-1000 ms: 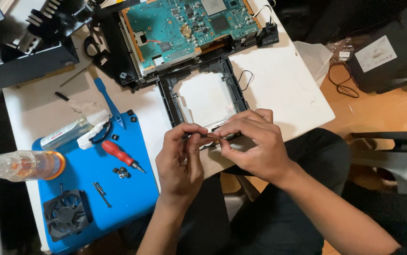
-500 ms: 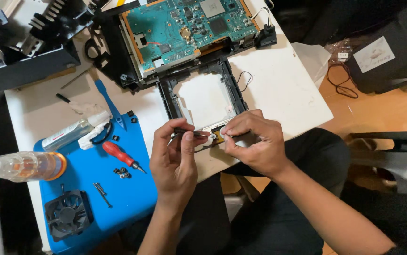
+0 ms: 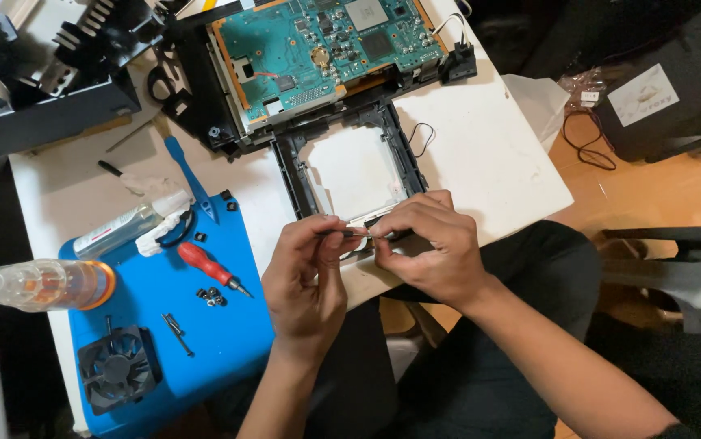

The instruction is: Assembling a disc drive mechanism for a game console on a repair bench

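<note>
A black plastic frame (image 3: 285,167) with an open middle lies on the white table (image 3: 480,162), below a teal circuit board (image 3: 322,45) in a black chassis. My left hand (image 3: 306,280) pinches a thin metal tool (image 3: 352,234) at the frame's near edge. My right hand (image 3: 427,248) grips the same near edge of the frame, fingertips meeting the tool's tip. What sits under the fingers is hidden.
A blue mat (image 3: 167,325) at the left carries a red-handled screwdriver (image 3: 208,266), loose black screws (image 3: 212,297), a small black fan (image 3: 115,367), a blue pry tool (image 3: 188,175) and a white tube (image 3: 127,230). A clear bottle (image 3: 45,284) lies at the mat's left. Black parts (image 3: 58,89) sit top left.
Both hands stay at the frame's near edge. My left hand has shifted slightly right, bringing the tool closer to my right fingertips. The view has tilted a little.
</note>
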